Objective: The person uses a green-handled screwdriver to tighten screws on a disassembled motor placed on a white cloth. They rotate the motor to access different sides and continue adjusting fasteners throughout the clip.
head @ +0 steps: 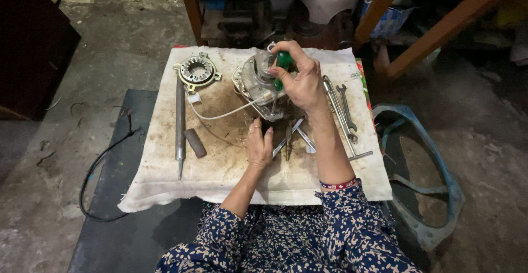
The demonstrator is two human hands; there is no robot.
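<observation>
My right hand [301,80] grips a green-handled screwdriver [282,64], its shaft pointing down into a grey metal motor housing [254,80] on a stained white cloth [165,168]. Just below the housing, my left hand [258,144] rests on the cloth, fingers slightly spread and holding nothing, beside pliers [290,135]. A white wire [223,114] trails from the housing toward a round stator ring [196,70] at the cloth's upper left.
A long metal rod [180,122] and a short dark cylinder [194,142] lie left of centre. Wrenches [342,108] lie on the right. A black cable [102,163] loops off the left; a blue metal frame [434,190] sits on the floor right. Wooden legs and clutter stand behind.
</observation>
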